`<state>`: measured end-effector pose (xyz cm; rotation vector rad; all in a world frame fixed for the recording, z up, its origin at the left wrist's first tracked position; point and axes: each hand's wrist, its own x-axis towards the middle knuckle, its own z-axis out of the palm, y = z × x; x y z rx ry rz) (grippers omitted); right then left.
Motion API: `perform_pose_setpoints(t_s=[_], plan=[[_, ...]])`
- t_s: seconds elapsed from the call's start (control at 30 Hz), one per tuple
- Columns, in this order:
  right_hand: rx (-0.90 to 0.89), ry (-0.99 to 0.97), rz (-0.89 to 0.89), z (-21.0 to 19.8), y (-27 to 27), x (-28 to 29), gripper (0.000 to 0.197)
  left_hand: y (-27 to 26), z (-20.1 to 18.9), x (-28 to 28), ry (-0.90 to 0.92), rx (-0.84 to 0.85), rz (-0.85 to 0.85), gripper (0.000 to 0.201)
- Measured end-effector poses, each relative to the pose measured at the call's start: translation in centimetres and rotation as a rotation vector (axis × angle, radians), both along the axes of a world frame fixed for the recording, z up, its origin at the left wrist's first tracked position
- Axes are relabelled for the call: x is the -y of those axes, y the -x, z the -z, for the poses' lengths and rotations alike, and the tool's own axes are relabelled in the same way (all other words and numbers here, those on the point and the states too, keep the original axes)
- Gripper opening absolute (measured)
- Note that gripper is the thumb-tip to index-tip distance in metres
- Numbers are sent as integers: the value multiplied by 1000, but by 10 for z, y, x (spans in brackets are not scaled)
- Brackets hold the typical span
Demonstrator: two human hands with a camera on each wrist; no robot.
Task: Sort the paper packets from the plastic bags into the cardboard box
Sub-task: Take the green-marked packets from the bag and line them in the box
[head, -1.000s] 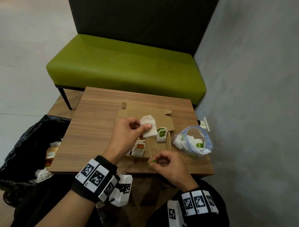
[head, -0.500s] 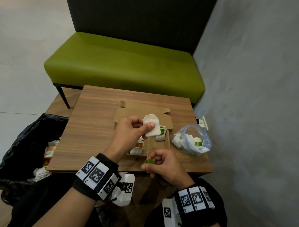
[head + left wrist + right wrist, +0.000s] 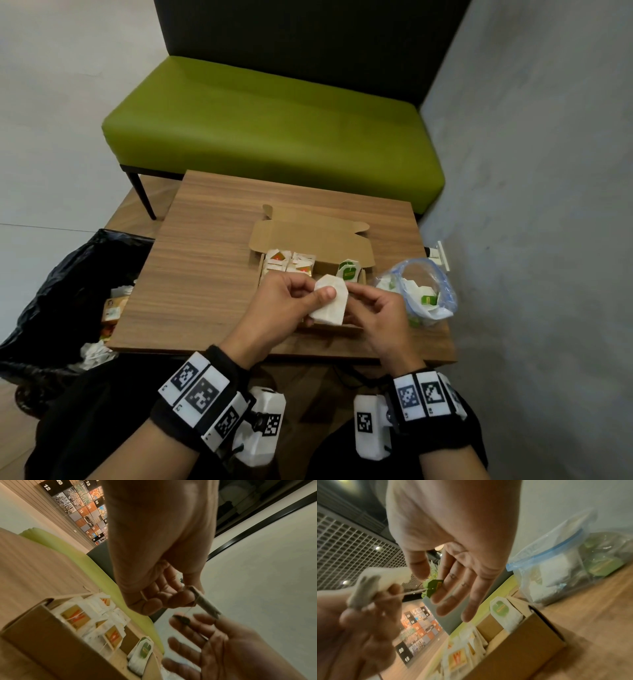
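White paper packet (image 3: 329,302) is pinched between left hand (image 3: 286,305) thumb and fingers, held just above the cardboard box (image 3: 310,245). Its green tag (image 3: 435,586) is nipped by right hand (image 3: 376,313) thumb against extended fingers. Thread is best gathered against the packet before it is slotted beside the green-labelled packet (image 3: 347,272). Plastic bag (image 3: 423,294) lies right.

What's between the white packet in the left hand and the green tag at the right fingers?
A thin string runs from the white packet to the green tag; the right wrist view shows it.
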<state>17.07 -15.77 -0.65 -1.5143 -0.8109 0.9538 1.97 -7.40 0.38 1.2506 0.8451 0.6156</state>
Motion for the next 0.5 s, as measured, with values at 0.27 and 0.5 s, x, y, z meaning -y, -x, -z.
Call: perform_pose_setpoints(t_s=[0.27, 0.5], plan=[[90, -75, 13, -14, -5, -13, 34, 1, 16, 13, -74, -60, 19, 17], [211, -116, -5, -16, -3, -9, 24, -2, 18, 16, -16, -46, -33, 23]])
